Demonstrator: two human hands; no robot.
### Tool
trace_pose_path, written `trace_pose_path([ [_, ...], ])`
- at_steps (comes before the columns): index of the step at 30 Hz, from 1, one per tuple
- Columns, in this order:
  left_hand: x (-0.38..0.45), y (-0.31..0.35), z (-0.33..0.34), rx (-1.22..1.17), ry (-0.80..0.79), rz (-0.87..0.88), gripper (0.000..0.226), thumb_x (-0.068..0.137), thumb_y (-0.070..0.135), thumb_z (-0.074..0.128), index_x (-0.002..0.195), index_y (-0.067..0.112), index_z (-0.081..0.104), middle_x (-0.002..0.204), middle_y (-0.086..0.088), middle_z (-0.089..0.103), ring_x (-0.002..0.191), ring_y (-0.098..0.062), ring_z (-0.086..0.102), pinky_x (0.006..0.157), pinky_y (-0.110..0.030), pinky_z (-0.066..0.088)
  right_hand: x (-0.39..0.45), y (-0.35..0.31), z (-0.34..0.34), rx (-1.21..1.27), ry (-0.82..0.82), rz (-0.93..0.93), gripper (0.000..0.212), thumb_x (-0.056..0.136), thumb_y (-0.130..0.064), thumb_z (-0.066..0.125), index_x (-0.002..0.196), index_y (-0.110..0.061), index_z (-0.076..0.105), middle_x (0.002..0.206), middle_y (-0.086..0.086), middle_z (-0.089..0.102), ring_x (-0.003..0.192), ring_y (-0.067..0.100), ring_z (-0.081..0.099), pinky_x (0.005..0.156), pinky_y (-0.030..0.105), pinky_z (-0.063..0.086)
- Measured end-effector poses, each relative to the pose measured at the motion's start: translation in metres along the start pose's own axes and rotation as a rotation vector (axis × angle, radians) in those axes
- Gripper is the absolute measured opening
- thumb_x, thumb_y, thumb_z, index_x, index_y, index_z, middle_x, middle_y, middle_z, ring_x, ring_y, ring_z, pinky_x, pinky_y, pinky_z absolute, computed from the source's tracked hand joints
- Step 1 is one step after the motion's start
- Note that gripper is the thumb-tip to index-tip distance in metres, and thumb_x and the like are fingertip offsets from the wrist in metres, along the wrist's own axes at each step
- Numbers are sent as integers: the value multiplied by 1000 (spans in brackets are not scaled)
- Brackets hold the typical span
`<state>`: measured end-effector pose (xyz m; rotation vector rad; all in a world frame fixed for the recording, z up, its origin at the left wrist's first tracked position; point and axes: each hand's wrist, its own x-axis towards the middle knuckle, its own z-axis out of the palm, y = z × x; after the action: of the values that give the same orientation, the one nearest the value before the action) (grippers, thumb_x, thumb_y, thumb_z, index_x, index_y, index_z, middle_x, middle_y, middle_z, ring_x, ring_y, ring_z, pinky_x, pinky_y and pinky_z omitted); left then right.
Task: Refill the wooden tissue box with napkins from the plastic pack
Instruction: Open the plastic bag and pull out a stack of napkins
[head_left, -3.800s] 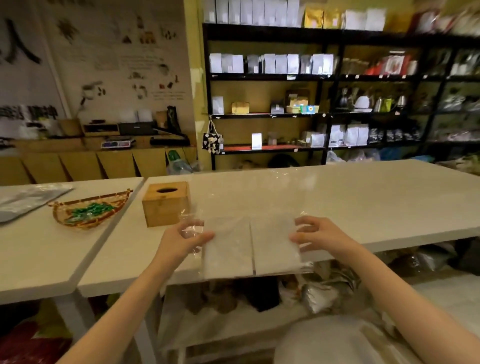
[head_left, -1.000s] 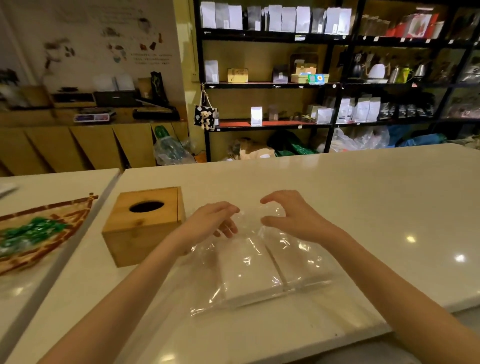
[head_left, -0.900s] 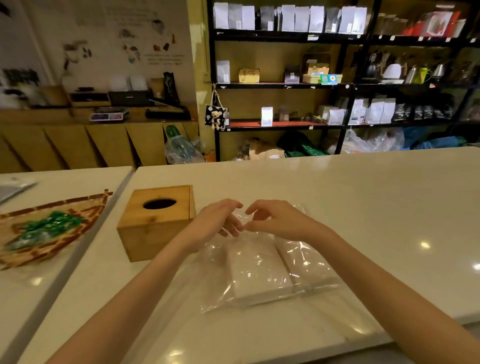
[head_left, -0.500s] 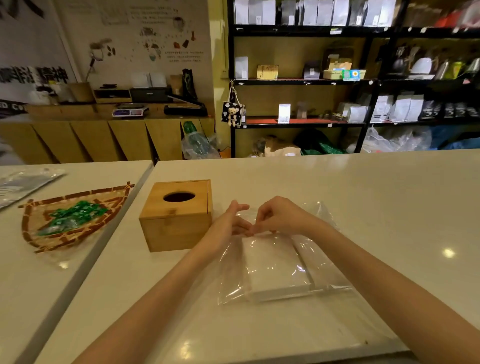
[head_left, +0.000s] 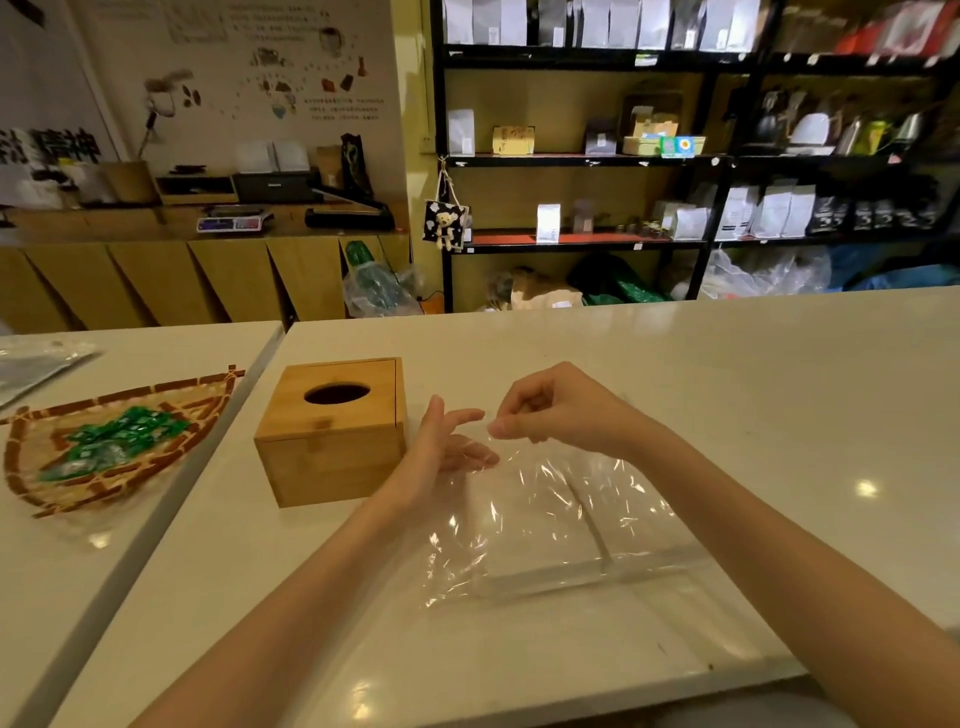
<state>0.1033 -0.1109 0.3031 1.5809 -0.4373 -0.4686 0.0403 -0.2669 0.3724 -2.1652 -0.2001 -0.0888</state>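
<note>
**Hands at the far end of the plastic pack, box lid still on**

Obs. 1: The clear crinkled plastic pack of white napkins (head_left: 566, 525) lies flat on the pale glossy tabletop (head_left: 727, 389), directly in front of the person. Two side-by-side stacks show through the film, near the pack's close edge.

Obs. 2: The square light-wood tissue box with an oval slot in its lid (head_left: 332, 431) stands upright just left of the pack, lid closed. Whether box and film touch cannot be told.

Obs. 3: Right hand (head_left: 561, 410) is raised over the pack's far end, fingers curled, thumb and forefinger pinched together. The film there looks lifted toward the pinch, so the grip appears to be on the loose plastic.

Obs. 4: Left hand (head_left: 447, 447) is open, fingers extended and spread, resting at the far left corner of the pack, between box and right hand. Its lower fingers appear to sit under or against the film; no closed grip visible.

Obs. 5: On the adjoining tabletop to the left, a brown woven fan-shaped tray (head_left: 31, 441) holds small green wrapped items (head_left: 114, 436), well apart from the pack.
</note>
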Motion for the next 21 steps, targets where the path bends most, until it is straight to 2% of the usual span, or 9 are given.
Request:
trace_pose_path([
  [2,-1,2,-1,15,-19,1,67,91,55,4,119,21,55,86,-12,71,91,-20,66,78,-25,43,-8,-11,-6,-6,-2,13,10,78,-21,73,72,-12,71,57,6,56,45,4,46,48,12,40],
  [5,-6,10,-5,63,-77,32,72,92,51,1,112,18,62,104,-18,69,102,-23,63,79,-22,41,-26,-30,-17,-72,-96,56,14,80,-27,69,75,-15,71,53,1,57,46,7,48,48,15,41],
  [7,-10,15,-8,167,-138,75,71,95,47,4,110,16,66,109,-8,70,106,-14,62,85,-18,37,-44,-44,-26,-115,-201,57,10,81,-27,68,76,-20,71,55,-2,62,48,10,52,50,19,42],
  [11,-23,20,-2,611,-204,183,33,95,33,39,113,21,64,112,12,63,105,-3,57,75,1,36,-80,-63,-34,-161,-467,51,14,85,-20,65,94,-12,71,71,2,70,56,11,59,57,32,49],
  [13,-32,20,5,873,-230,298,40,90,42,44,122,22,57,125,8,57,114,-5,50,83,0,33,-95,-64,-30,-199,-603,71,19,85,-19,65,102,-12,70,75,-1,70,63,13,61,66,43,52],
  [15,-43,19,14,1123,-287,377,67,79,59,31,134,23,44,144,4,42,130,-10,38,100,-15,28,-106,-63,-23,-228,-727,145,24,84,-21,67,107,-16,67,81,0,72,71,15,63,72,39,52],
  [17,-51,16,22,1271,-309,392,85,71,65,15,141,23,32,153,0,28,139,-13,26,109,-22,21,-114,-60,-17,-241,-825,231,30,83,-24,67,112,-19,64,94,5,74,78,9,64,69,15,46],
  [18,-53,14,24,1310,-311,398,90,68,66,8,143,21,28,154,-1,24,141,-15,22,112,-24,18,-116,-59,-16,-234,-849,252,31,83,-24,67,114,-19,63,97,6,74,79,7,63,69,10,44],
  [21,-57,4,33,1412,-314,393,96,64,63,-7,146,19,17,157,-4,12,144,-16,10,115,-27,9,-118,-53,-19,-168,-749,233,24,89,-20,59,109,-9,65,79,10,69,70,10,60,70,26,47],
])
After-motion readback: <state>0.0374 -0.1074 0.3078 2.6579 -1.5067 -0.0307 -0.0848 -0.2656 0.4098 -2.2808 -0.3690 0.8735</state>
